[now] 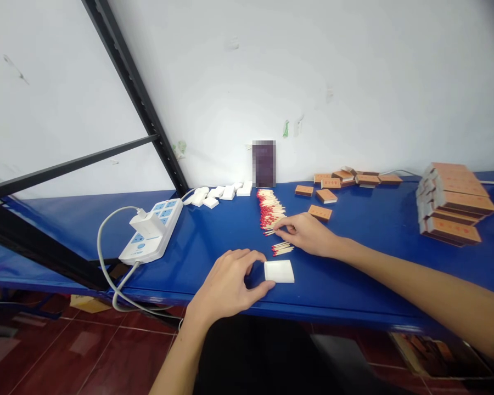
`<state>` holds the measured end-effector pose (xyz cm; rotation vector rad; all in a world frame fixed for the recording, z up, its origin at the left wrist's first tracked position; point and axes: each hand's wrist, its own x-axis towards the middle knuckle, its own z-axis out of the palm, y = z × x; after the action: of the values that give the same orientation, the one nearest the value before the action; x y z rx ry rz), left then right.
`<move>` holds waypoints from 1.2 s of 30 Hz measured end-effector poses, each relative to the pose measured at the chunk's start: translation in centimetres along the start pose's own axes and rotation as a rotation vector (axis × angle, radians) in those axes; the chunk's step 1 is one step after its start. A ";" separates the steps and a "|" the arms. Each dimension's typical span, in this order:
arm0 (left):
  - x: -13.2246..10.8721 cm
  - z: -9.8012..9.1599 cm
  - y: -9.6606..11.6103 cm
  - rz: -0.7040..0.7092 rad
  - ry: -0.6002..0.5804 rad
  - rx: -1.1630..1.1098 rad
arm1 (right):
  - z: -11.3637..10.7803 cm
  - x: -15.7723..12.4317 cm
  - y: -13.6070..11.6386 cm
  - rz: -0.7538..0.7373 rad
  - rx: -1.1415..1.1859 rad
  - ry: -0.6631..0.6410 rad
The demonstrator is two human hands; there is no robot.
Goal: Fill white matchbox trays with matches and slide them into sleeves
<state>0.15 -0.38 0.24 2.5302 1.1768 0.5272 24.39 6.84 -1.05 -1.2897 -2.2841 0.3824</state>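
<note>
My left hand (234,280) grips the left end of a white matchbox tray (280,271) between thumb and fingers, near the table's front edge. Past the tray lies a small row of loose matches (283,249) with red heads pointing left. My right hand (307,233) is closed in a pinch at the near end of a long pile of red-headed matches (271,211). Its fingertips are on a match at the pile's edge; how many they hold is hidden.
White trays (228,192) lie at the back left, beside a power strip (152,233) with a plugged-in charger (147,224). Orange matchbox sleeves (320,213) are scattered behind my right hand. A stack of matchboxes (456,203) stands at the right. A dark pixelated object (264,163) leans on the wall.
</note>
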 end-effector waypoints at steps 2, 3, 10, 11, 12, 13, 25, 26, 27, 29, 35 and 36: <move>0.0 0.0 0.0 0.001 0.002 0.000 | 0.0 0.0 0.0 -0.002 -0.006 0.006; 0.0 0.0 0.0 0.002 0.002 -0.001 | 0.0 0.0 0.0 -0.002 -0.010 0.007; 0.0 0.0 -0.1 0.002 -0.001 -0.002 | -0.2 0.1 -0.2 0.008 -0.014 -0.024; 0.0 0.0 -0.1 0.002 0.001 -0.002 | -0.3 0.1 -0.2 0.014 -0.012 -0.031; 0.0 0.0 -0.1 0.001 0.002 -0.001 | -0.5 0.1 -0.2 0.020 -0.007 -0.044; 0.0 0.0 -0.1 0.000 0.002 -0.001 | -0.7 0.1 -0.2 0.024 0.004 -0.063; 0.0 0.0 0.0 0.010 0.012 0.006 | -3.0 -0.8 -1.3 -0.044 0.075 -0.209; 0.0 0.0 0.0 0.012 0.012 0.006 | -3.1 -0.9 -1.3 -0.086 0.048 -0.221; 0.0 0.0 0.0 0.014 0.011 0.005 | -3.2 -1.0 -1.3 -0.127 0.024 -0.245; 0.0 -0.1 0.0 0.017 0.007 0.000 | -3.4 -1.2 -1.4 -0.185 -0.027 -0.299; 0.0 0.0 0.0 0.001 -0.002 -0.010 | -3.4 -1.5 -1.8 -0.325 -0.254 -0.301; 0.0 0.0 0.0 -0.002 -0.006 -0.008 | -3.3 -1.5 -1.8 -0.343 -0.290 -0.289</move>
<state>0.12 -0.37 0.28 2.5220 1.1732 0.5225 25.50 4.62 2.15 -0.9875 -2.8289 0.1251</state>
